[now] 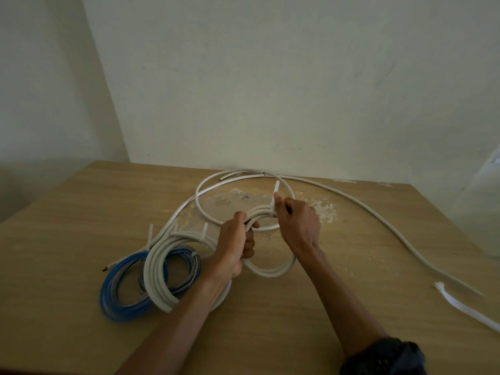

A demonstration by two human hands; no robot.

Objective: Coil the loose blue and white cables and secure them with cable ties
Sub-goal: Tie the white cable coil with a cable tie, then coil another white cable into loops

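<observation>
Pinching the upright tail of a cable tie (276,192) with the right hand (297,226), thumb and fingers closed tight on it, apparently to pull it snug. Gripping the small white coil (270,270) with the left hand (236,247), fingers wrapped round the bundled loops just left of the tie. Tie looped round the coil's top strands, between the two hands. Locked or not: cannot tell. Coil near table centre, lower loops on or just above the table (297,328); cannot tell which.

Done, judging by the layout:
- Blue coil (121,290) wound, flat at left, with a pale tie on its right side.
- Larger white coil (155,272) wound, overlapping the blue one, under the left forearm. Several tie tails (204,230) sticking up along its far edge, untrimmed.

Past halfway, at a guess.

Left, probably:
- Cinching this tie.
- Coiling and tying the loose white cable (378,215), running from a big open loop near the wall (270,90) out to the right table edge. Same cable as the small coil or a separate one: cannot tell.

White strip (460,309) at near right, maybe spare ties, too blurred to say. Dark watch (384,355) on the right wrist.
</observation>
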